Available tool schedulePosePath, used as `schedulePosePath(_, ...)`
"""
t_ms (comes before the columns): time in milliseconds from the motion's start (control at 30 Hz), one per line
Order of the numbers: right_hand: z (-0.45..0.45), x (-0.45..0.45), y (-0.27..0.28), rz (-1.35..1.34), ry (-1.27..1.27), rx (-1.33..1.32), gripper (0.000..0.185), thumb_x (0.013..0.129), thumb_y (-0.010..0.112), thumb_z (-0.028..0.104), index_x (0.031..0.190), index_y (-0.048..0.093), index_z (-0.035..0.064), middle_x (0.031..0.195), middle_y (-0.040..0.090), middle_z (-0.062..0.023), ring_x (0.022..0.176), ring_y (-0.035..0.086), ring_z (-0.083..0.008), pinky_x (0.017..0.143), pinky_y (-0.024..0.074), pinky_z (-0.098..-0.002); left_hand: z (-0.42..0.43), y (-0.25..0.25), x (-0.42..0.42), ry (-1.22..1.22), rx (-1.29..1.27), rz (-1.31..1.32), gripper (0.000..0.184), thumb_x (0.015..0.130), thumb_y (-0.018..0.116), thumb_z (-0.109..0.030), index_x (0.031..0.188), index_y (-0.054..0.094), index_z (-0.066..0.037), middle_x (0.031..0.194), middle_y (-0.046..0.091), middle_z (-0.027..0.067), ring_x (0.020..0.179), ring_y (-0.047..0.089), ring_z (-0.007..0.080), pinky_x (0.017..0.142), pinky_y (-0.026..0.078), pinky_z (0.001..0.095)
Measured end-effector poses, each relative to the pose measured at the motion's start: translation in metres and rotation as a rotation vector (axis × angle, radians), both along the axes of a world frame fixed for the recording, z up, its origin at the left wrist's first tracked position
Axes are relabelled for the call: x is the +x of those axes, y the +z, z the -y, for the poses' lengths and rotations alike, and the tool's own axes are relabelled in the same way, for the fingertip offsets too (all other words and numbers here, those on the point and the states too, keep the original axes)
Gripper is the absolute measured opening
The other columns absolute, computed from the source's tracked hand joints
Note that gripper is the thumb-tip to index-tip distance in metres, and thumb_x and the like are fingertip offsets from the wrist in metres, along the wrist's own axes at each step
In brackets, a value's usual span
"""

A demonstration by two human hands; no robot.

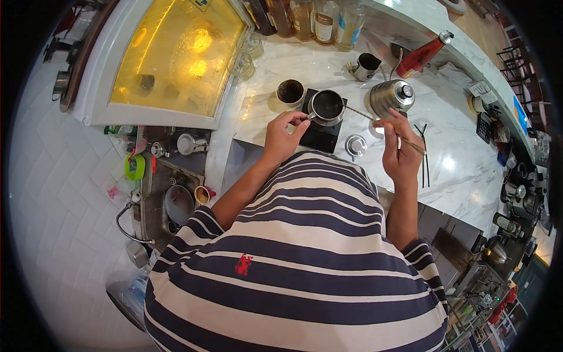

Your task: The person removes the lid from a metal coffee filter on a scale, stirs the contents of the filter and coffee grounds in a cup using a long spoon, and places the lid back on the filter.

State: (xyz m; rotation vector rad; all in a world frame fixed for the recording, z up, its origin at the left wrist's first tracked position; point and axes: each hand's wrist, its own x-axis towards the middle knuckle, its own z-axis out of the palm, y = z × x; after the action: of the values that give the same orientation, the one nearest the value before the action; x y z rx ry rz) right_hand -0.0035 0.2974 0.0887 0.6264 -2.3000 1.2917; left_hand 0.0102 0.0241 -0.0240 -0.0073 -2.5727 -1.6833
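Note:
A metal cup (327, 107) with dark contents stands on a black flat scale (317, 138). My left hand (285, 136) pinches the cup's handle at its left side. Between the fingers of my right hand (401, 144) is a long thin metal spoon (414, 145), whose far end reaches the cup's right rim. Just left of the cup sits a white cup (290, 92) with dark grounds in it. A round metal lid or strainer (355, 145) lies below and right of the scale.
A steel kettle (391, 97), a small metal pitcher (366, 66) and a red bottle (423, 56) stand behind. Two black straws (424, 157) lie at the right. Bottles (324, 24) line the back; a lit glass-fronted cabinet (176, 56) and a sink (152, 195) are at left.

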Motion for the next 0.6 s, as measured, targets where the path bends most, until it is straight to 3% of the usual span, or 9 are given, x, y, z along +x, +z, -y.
schedulePosePath(167,0.013,-0.001,-0.003,0.017,0.028,-0.041,0.009,0.1,0.06,0.001,0.091,0.064,-0.0006,0.079,0.071,-0.0103,0.062,0.064,-0.0259,0.101,0.0536,-0.0496,-0.002,-0.001,0.0,0.005,0.003,-0.015,0.024,0.092,0.076,-0.02,0.112,0.074,-0.006,0.091,0.072,0.0043,0.085,0.066,0.0138,0.079,0.049,0.0331)
schedulePosePath(600,0.015,0.0,0.002,0.056,-0.013,-0.037,0.01,0.1,0.061,0.002,0.091,0.066,-0.0007,0.08,0.072,-0.0096,0.066,0.067,-0.0274,0.1,0.0544,-0.0469,-0.004,0.002,0.001,0.009,0.001,-0.001,0.024,0.091,0.077,-0.017,0.111,0.074,-0.004,0.09,0.071,0.0048,0.085,0.066,0.0138,0.08,0.05,0.0318)
